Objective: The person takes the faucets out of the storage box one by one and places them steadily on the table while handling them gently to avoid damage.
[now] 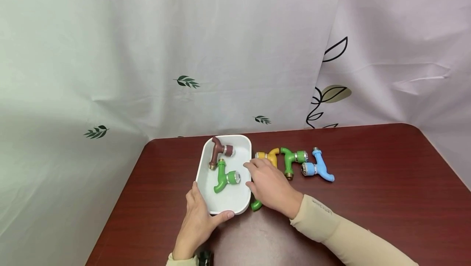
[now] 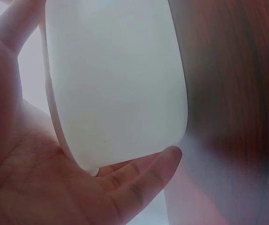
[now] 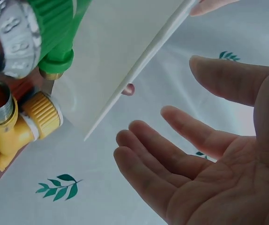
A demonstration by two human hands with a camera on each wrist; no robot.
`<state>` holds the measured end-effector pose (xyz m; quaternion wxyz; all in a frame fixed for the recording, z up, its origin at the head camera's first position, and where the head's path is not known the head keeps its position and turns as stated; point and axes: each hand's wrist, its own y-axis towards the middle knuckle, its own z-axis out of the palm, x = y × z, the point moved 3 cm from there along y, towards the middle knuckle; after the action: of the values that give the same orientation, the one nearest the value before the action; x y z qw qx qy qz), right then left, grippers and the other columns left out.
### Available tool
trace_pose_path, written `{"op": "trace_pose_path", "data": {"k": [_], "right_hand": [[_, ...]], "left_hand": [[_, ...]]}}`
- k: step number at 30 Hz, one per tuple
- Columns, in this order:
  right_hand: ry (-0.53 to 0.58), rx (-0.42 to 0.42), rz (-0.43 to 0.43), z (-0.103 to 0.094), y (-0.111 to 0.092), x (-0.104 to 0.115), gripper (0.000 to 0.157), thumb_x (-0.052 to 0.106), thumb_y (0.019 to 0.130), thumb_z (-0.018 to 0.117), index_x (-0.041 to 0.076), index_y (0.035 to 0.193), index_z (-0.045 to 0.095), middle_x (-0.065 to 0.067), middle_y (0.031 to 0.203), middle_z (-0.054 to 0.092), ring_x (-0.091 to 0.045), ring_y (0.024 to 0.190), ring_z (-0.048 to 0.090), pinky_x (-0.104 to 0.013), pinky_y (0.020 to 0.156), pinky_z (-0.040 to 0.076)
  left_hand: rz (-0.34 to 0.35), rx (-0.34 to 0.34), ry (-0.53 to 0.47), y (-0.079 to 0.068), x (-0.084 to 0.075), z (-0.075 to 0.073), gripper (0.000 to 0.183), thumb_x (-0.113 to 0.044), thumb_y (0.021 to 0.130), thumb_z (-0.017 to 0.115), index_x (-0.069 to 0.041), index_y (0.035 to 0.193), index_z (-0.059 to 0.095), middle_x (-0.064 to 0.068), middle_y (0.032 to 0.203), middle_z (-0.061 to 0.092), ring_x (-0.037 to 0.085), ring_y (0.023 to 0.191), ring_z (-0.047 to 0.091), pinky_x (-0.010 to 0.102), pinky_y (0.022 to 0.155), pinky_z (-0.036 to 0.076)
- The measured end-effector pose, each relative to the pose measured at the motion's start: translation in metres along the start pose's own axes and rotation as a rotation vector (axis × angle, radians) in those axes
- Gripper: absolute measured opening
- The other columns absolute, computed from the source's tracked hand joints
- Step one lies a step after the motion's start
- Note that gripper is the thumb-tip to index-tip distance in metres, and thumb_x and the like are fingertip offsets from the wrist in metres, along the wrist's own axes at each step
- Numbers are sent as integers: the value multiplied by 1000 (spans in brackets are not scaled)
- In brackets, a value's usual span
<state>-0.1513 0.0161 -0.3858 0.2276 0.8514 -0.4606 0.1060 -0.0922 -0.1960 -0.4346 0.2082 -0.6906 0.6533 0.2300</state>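
Observation:
A white plastic tray [image 1: 239,204] holds a brown tap [image 1: 217,150] at its far end and a green tap [image 1: 222,176] in its middle. My left hand [image 1: 196,221] grips the near left corner, thumb along the near rim and fingers by the left wall. In the left wrist view, fingers [image 2: 148,180] curl beside the tray's outer wall [image 2: 115,84]. Over the right rim hovers my right hand [image 1: 270,184]; the right wrist view shows its palm [image 3: 219,187] bare, fingers spread and loosely bent. Another green tap [image 1: 256,205] is partly hidden beneath it.
Right of the tray, a yellow tap [image 1: 272,155], a green tap [image 1: 290,160] and a light blue tap [image 1: 319,167] lie on the dark red wooden table [image 1: 386,184]. A white leaf-patterned cloth [image 1: 228,53] hangs behind the table and along its sides.

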Motion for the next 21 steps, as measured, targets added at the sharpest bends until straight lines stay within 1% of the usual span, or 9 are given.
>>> {"op": "trace_pose_path", "data": {"k": [6, 11, 15, 21], "right_hand": [[3, 37, 14, 7, 7, 3, 45, 17, 87, 80, 1, 125, 65, -19, 125, 61, -35, 118, 56, -48, 91, 52], [20, 60, -44, 14, 12, 8, 47, 16, 87, 80, 0, 128, 63, -20, 129, 59, -34, 121, 54, -45, 96, 50], [18, 70, -89, 20, 15, 11, 47, 19, 89, 78, 2, 130, 63, -20, 132, 57, -33, 124, 52, -44, 95, 50], [-3, 102, -110, 35, 18, 15, 46, 22, 92, 75, 4, 132, 62, -18, 134, 57, -31, 125, 53, -43, 96, 50]], "left_hand": [[8, -5, 4, 1, -1, 0, 141, -59, 65, 88, 10, 155, 4, 32, 144, 27, 46, 129, 41, 54, 99, 42], [15, -1, 6, 3, -1, 1, 141, -58, 66, 88, 11, 154, 4, 32, 144, 26, 47, 129, 41, 54, 99, 42], [16, 3, 5, 3, -1, 1, 141, -59, 66, 88, 12, 154, 3, 33, 144, 26, 47, 129, 40, 54, 100, 42], [-3, 15, 0, 1, 1, 1, 140, -60, 67, 87, 12, 154, 4, 33, 145, 25, 46, 131, 38, 54, 101, 41]]}}
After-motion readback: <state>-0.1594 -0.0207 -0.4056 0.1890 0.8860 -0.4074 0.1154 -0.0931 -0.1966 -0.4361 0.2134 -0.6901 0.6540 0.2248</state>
